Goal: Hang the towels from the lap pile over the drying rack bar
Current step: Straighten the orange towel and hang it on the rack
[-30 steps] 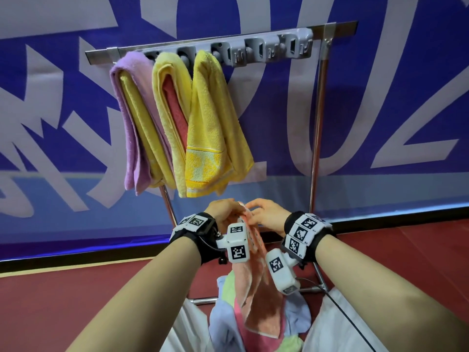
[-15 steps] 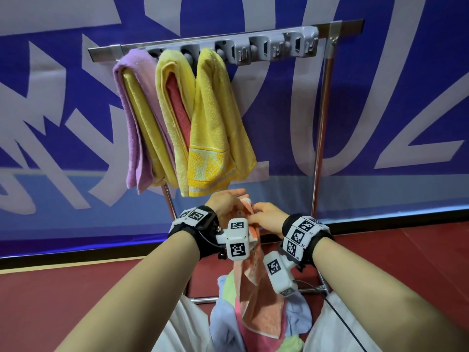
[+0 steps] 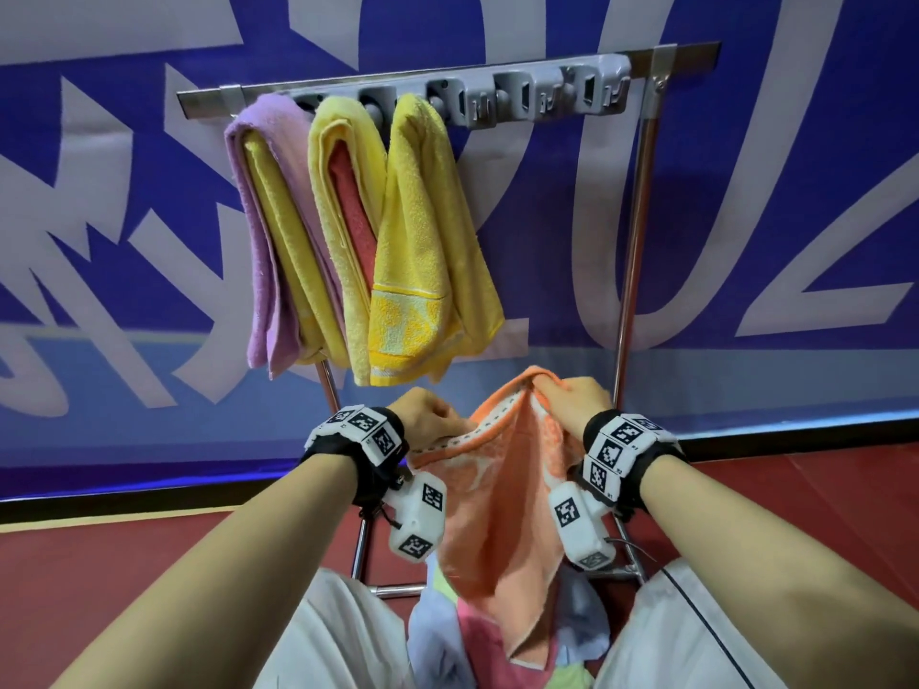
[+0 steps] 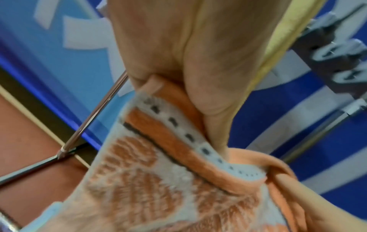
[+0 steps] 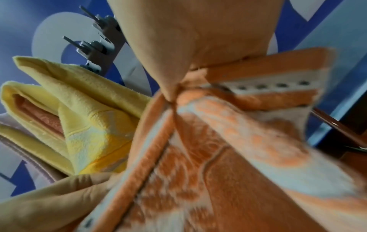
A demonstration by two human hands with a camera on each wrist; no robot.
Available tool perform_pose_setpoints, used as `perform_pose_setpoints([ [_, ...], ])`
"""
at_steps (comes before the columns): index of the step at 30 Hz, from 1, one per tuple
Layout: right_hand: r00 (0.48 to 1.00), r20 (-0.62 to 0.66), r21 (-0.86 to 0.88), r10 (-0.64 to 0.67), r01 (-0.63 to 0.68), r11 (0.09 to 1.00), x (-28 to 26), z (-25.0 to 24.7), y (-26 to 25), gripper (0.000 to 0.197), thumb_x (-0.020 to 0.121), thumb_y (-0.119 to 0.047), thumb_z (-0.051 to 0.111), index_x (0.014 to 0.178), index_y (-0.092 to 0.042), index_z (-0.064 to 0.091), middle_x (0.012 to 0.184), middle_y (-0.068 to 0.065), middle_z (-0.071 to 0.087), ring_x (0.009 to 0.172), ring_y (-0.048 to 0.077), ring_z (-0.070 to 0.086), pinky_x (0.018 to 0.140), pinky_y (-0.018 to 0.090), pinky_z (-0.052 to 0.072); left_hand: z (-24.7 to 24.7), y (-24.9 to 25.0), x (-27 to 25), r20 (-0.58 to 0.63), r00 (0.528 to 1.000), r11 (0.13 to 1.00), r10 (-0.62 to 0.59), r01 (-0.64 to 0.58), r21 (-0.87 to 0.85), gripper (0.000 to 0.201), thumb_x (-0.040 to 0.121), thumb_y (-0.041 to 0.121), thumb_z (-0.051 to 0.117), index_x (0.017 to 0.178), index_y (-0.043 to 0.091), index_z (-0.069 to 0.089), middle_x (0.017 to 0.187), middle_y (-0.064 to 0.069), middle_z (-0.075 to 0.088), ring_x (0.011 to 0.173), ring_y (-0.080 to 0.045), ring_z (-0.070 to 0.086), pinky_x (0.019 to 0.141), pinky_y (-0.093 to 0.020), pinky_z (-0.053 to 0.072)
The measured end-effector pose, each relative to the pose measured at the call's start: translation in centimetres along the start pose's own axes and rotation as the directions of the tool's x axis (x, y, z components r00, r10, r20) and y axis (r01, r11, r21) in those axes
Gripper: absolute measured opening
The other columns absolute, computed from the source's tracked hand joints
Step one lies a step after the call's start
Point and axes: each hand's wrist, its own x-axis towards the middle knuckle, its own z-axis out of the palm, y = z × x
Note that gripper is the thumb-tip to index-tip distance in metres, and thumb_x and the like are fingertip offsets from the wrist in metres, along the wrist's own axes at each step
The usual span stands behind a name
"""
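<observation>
The left hand (image 3: 422, 415) and right hand (image 3: 572, 405) have pulled apart, each pinching the orange towel's (image 3: 497, 479) top edge. It is now spread wide, at 5 o'clock from the hung yellow towel (image 3: 427, 241), ready for the rack bar (image 3: 696, 54).

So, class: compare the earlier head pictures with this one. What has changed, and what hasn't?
The two hands have moved apart along the orange towel's top edge: the right hand went right and a little up, the left hand left. The towel, bunched between them before, now hangs spread open. Both hands keep their grip on it. The towels on the rack and the lap pile are unchanged.
</observation>
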Motion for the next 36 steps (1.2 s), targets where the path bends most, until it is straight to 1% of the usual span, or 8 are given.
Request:
perform_pose_setpoints([
  [3,0.997,0.012,-0.006,0.071,-0.071,0.997,-0.1,-0.5,-0.2,0.067,0.076,-0.075,0.048,0.085,-0.012,0.068,0.082,0.009,0.064,0.076,0.028,0.057,0.064,0.029,0.039,-0.1,0.2,-0.1,-0.056,0.998,0.998,-0.03,0.028,-0.05,0.048,0.092,0.044,0.057,0.055,0.015,0.047,0.047,0.002,0.045,0.04,-0.013,0.039,0.048,-0.021,0.037],
  [8,0.997,0.013,-0.124,0.081,-0.079,0.989,0.4,-1.6,0.0,0.041,0.081,-0.052,0.062,0.077,-0.011,0.065,0.074,0.006,0.062,0.06,0.019,0.052,0.048,0.025,0.034,-0.5,-0.7,0.3,-0.183,0.982,0.999,-0.042,0.037,-0.03,0.045,0.091,0.047,0.056,0.061,0.015,0.045,0.059,-0.001,0.043,0.052,-0.014,0.04,0.051,-0.025,0.033],
  [12,0.992,-0.063,-0.108,0.113,-0.119,0.987,1.0,-2.2,-0.3,0.043,0.093,-0.043,0.045,0.101,-0.007,0.066,0.104,0.015,0.066,0.08,0.029,0.052,0.07,0.028,0.039,-1.0,-0.9,-0.2,-0.03,0.999,0.998,0.039,-0.04,-0.053,0.015,0.082,0.027,0.074,0.081,0.014,0.065,0.077,-0.003,0.062,0.069,-0.014,0.057,0.066,-0.022,0.048],
  [16,0.978,-0.035,-0.009,0.206,-0.206,0.978,0.9,-2.5,-0.3,0.05,0.096,-0.037,0.035,0.125,-0.002,0.055,0.125,0.021,0.058,0.113,0.036,0.056,0.092,0.035,0.042,-0.7,-0.9,0.3,-0.173,0.985,0.998,0.001,-0.013,-0.069,0.015,0.08,0.014,0.074,0.072,0.016,0.063,0.066,0.003,0.057,0.06,-0.008,0.05,0.056,-0.019,0.041],
  [18,0.969,0.092,0.224,0.227,-0.243,0.944,1.0,-1.7,-0.3,0.042,0.092,-0.024,0.042,0.123,-0.001,0.058,0.109,0.02,0.063,0.097,0.034,0.062,0.082,0.036,0.05,-0.2,-0.8,0.8,-0.263,0.964,0.985,-0.035,-0.011,-0.172,0.018,0.083,0.012,0.071,0.07,0.016,0.058,0.067,-0.001,0.057,0.058,-0.011,0.052,0.056,-0.025,0.048],
  [22,0.937,0.311,0.747,0.159,-0.344,0.569,0.3,-0.4,-1.3,0.03,0.093,0.002,0.034,0.109,-0.005,0.058,0.074,0.008,0.053,0.046,0.013,0.055,0.036,0.022,0.046,1.0,0.2,0.9,-0.267,0.96,0.95,-0.089,0.001,-0.311,0.01,0.093,0.016,0.058,0.091,0.011,0.05,0.079,-0.006,0.058,0.063,-0.019,0.06,0.05,-0.031,0.057],
  [26,0.922,0.38,0.792,0.069,-0.363,0.492,-0.7,0.5,-2.6,0.025,0.098,-0.005,0.04,0.118,-0.003,0.056,0.096,0.017,0.063,0.067,0.021,0.067,0.044,0.025,0.055,1.4,0.7,0.9,-0.283,0.959,0.981,-0.001,-0.054,-0.185,0.014,0.093,0.02,0.059,0.094,0.006,0.061,0.087,-0.012,0.064,0.078,-0.028,0.065,0.076,-0.041,0.058],
  [36,0.884,0.462,0.749,0.066,-0.429,0.504,-1.9,2.1,-3.7,0.037,0.096,-0.003,0.046,0.133,-0.003,0.043,0.119,0.028,0.06,0.067,0.03,0.072,0.046,0.03,0.055,1.5,2.6,-0.2,-0.143,0.99,0.935,-0.017,-0.035,-0.354,0.02,0.094,0.004,0.045,0.084,0.006,0.063,0.073,-0.01,0.062,0.064,-0.018,0.061,0.065,-0.031,0.057],
])
